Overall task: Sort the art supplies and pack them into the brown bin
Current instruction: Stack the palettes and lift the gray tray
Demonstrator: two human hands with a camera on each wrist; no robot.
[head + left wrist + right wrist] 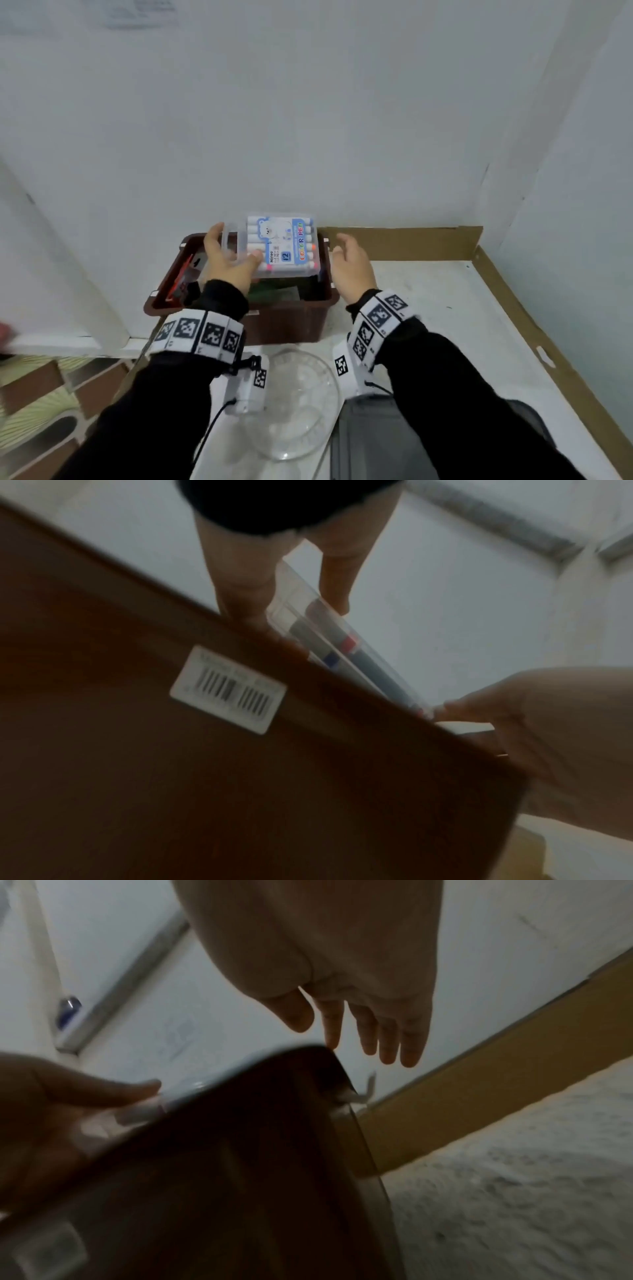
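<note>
One clear plastic marker case (281, 245), flat and rectangular, with a see-through carry handle at its left end and a pale blue label with a bear drawing. Inside, a row of white-barrelled markers with coloured ends; exact count not possible to tell. Lies tilted on top of the other contents at the rear of the one brown bin (287, 320), partly above the rim. Bin of smooth dark-brown plastic, rectangular with rounded corners, with one white barcode sticker (227, 689) on its outer wall. Stands on the table (428, 301), pale and rough-grained, close to the white wall. In the bin also a red-edged package (180, 277) at the left and dark items below, not clear what.

Left hand (229, 262) at the handle end of the case, thumb stretched along the case, fingers curled about the handle: holds it. Right hand (352, 265) just beside the right wall of the bin, fingers (388, 1042) straight and loosely spread, holding nothing; whether a fingertip touches the rim cannot be told.

Around the table, one border of brown cardboard (513, 308) along the rear and right sides. Near the person, one round clear glass bowl (298, 404) and beside it one dark grey case (370, 442). On both wrists, bands with black-and-white square markers over black sleeves.
</note>
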